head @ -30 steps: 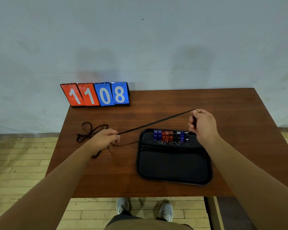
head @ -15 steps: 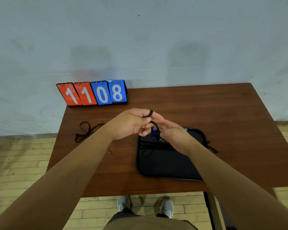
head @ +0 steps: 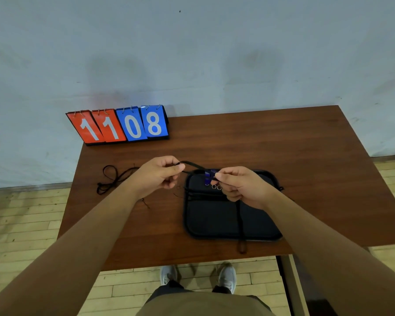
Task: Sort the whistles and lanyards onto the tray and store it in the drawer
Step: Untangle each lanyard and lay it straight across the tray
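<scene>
Landmark: black tray, flat on the wooden table, toward the table's near edge.

- Far left of the tray and behind it, at the table's back edge: flip scoreboard. Two red cards, two blue, reading 1 1 0 8.
- Left of the tray, well apart from it: loose lanyard, black cord in a slack tangle on the table top.
- Just left of the tray's far-left corner, raised off the table: left hand. Thumb and forefinger pinch the held lanyard; the other fingers are curled under.
- The held lanyard runs as a short black span from that pinch rightward over the tray's far rim.
- On the tray, by its far rim near the left corner: blue whistles, with two small split rings just beside them. The rest of the row is hidden by the hand, so I cannot tell the count.
- Above the tray's far half: right hand, fingers curled, pinching the same cord. A blurred length of cord hangs from it across the tray and past its near rim.
- The hands are near each other and not touching, joined only by the cord.
- Below the tray's near side, past the table edge: shoes on a plank floor.
</scene>
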A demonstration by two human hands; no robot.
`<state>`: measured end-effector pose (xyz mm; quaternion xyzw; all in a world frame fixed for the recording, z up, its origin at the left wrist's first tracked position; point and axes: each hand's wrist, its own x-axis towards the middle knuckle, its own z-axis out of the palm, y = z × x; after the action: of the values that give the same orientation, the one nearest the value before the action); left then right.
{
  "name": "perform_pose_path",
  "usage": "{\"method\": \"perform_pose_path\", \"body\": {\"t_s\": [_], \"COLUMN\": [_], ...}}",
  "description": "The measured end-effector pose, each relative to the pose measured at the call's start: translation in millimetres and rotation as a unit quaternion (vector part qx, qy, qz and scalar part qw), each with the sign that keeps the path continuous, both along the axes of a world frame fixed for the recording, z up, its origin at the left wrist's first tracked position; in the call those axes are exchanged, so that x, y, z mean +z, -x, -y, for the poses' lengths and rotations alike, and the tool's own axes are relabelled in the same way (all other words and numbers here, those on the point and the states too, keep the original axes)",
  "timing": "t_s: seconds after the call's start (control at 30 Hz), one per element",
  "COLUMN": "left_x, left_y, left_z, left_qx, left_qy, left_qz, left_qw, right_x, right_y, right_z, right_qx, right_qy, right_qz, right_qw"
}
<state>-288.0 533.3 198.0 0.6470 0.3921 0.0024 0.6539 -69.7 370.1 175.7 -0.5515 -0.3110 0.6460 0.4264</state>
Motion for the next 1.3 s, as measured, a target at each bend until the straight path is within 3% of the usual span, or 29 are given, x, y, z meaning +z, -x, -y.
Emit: {"method": "perform_pose_path", "body": {"t_s": [0.33, 0.53, 0.67, 0.73, 0.8, 0.9, 1.07, 1.3], "left_x": [-32.8, -50.6, -66.3, -77.8, -88.8, -104.2, -125.6, -151.3], "left_y": [-3.9, -5.9, -10.5, -14.6, -17.2, -17.7, -13.5, -14.0], "left_z": [8.3, 14.0, 14.2, 14.0, 15.3, 18.6, 29.6, 39.1], "left_qx": [0.075, 0.132, 0.170, 0.161, 0.105, 0.036, 0.036, 0.033], "left_qy": [0.083, 0.229, 0.290, 0.226, 0.106, -0.046, -0.143, -0.214], "left_qz": [0.029, 0.081, 0.102, 0.063, -0.012, -0.098, -0.154, -0.227], "left_qw": [0.993, 0.961, 0.936, 0.959, 0.989, 0.993, 0.977, 0.949], "right_x": [-18.6, -31.5, -41.4, -47.0, -53.3, -65.2, -84.6, -113.9], "right_y": [-17.7, -33.5, -41.9, -45.6, -50.5, -61.1, -80.6, -98.7], "right_z": [14.9, 30.1, 39.2, 44.2, 49.8, 60.5, 82.9, 95.5], "right_qx": [0.026, 0.035, 0.032, 0.040, 0.051, 0.068, 0.085, 0.140], "right_qy": [0.063, 0.105, 0.116, 0.124, 0.130, 0.127, 0.138, 0.166], "right_qz": [0.114, 0.210, 0.226, 0.242, 0.276, 0.358, 0.428, 0.475], "right_qw": [0.991, 0.971, 0.967, 0.961, 0.951, 0.922, 0.889, 0.852]}}
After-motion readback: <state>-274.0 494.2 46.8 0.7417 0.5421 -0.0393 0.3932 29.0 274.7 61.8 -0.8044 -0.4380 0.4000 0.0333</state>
